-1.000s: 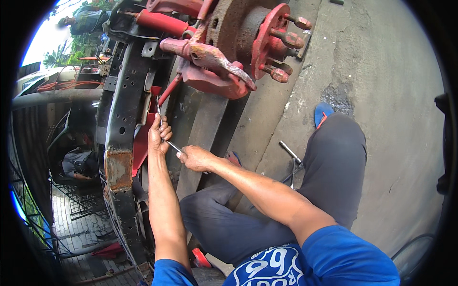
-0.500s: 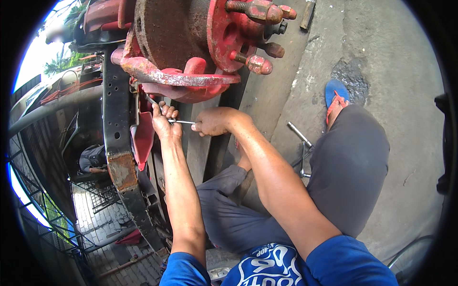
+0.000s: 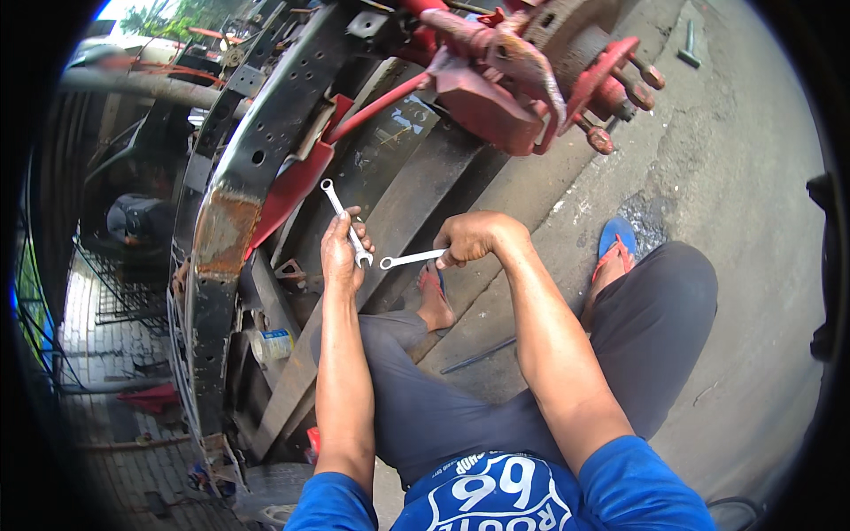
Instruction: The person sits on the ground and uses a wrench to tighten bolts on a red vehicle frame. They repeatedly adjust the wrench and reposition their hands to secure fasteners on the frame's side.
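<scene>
My left hand (image 3: 343, 252) is closed round a combination wrench (image 3: 331, 195), its ring end up and its open end below. To its right, my right hand (image 3: 467, 234) grips a second wrench (image 3: 405, 259), held nearly level with the ring end pointing left. Both wrenches are away from the metalwork. Above my hands are a red rod (image 3: 372, 110), a red suspension assembly (image 3: 482, 115) and a rusty hub with studded red flange (image 3: 595, 88). A red plate (image 3: 292, 190) lies along the black, rust-patched frame rail (image 3: 277, 119) to the left of my hands.
Steel beams (image 3: 398, 203) run beneath my hands over a concrete floor (image 3: 744, 221). A metal tool (image 3: 688, 49) lies at upper right, a dark bar (image 3: 478, 354) by my legs. A tin can (image 3: 272, 344) sits near the rail, and paving and pipework fill the left side.
Both hands have drawn back from the red rod and bracket, and the wrenches are now apart, one in each hand. The view has shifted, with the hub now further right.
</scene>
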`<control>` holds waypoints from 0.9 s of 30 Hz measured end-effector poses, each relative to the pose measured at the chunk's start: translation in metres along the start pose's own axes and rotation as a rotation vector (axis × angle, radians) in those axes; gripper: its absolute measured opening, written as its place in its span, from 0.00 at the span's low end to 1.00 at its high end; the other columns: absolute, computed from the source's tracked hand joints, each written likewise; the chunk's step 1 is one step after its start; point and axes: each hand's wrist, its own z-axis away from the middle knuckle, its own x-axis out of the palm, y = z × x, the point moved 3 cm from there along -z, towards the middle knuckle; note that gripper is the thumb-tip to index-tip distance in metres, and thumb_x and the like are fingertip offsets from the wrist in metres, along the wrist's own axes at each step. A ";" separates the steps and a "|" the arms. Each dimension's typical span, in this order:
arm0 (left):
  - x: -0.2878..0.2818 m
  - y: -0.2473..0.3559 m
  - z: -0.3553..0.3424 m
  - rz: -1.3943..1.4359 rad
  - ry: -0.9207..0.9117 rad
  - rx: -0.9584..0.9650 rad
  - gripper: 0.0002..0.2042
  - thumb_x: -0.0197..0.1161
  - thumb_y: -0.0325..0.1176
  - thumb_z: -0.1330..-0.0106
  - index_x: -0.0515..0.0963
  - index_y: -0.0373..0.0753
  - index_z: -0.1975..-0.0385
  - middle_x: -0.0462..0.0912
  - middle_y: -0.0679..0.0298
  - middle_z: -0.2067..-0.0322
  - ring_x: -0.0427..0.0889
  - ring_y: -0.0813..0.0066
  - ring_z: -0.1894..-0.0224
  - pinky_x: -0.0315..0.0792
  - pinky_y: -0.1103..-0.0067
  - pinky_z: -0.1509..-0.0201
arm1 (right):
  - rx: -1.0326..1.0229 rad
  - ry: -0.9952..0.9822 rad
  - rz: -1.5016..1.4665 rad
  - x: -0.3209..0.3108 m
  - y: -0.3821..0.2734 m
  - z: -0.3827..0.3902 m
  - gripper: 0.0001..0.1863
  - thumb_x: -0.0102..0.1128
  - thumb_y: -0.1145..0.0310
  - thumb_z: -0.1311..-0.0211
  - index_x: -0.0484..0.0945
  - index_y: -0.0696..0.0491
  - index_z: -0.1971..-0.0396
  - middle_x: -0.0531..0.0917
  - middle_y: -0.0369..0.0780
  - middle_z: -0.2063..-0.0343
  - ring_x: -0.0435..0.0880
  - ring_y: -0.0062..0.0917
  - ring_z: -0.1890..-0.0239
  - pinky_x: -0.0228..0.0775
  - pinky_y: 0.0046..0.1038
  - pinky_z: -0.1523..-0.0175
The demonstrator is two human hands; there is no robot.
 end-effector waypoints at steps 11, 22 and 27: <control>-0.133 -0.080 -0.004 -1.110 0.195 0.203 0.17 0.66 0.32 0.37 0.81 0.36 0.48 0.83 0.43 0.51 0.80 0.47 0.44 0.73 0.62 0.40 | 0.080 0.717 0.186 -0.005 -0.047 0.009 0.19 0.62 0.59 0.32 0.77 0.60 0.52 0.84 0.55 0.59 0.84 0.49 0.53 0.73 0.42 0.48; -0.134 -0.103 -0.014 -1.068 0.290 0.250 0.16 0.64 0.29 0.38 0.80 0.43 0.49 0.75 0.51 0.46 0.73 0.49 0.40 0.70 0.58 0.38 | 0.126 0.994 0.647 -0.125 -0.119 -0.058 0.11 0.63 0.63 0.38 0.87 0.53 0.62 0.87 0.51 0.65 0.86 0.47 0.57 0.77 0.44 0.52; -0.131 -0.100 -0.013 -1.108 0.281 0.325 0.15 0.64 0.27 0.39 0.78 0.40 0.52 0.73 0.51 0.50 0.72 0.50 0.42 0.69 0.56 0.40 | 0.098 0.970 0.777 -0.150 -0.114 -0.079 0.11 0.64 0.59 0.38 0.87 0.50 0.64 0.87 0.50 0.66 0.87 0.46 0.59 0.77 0.45 0.52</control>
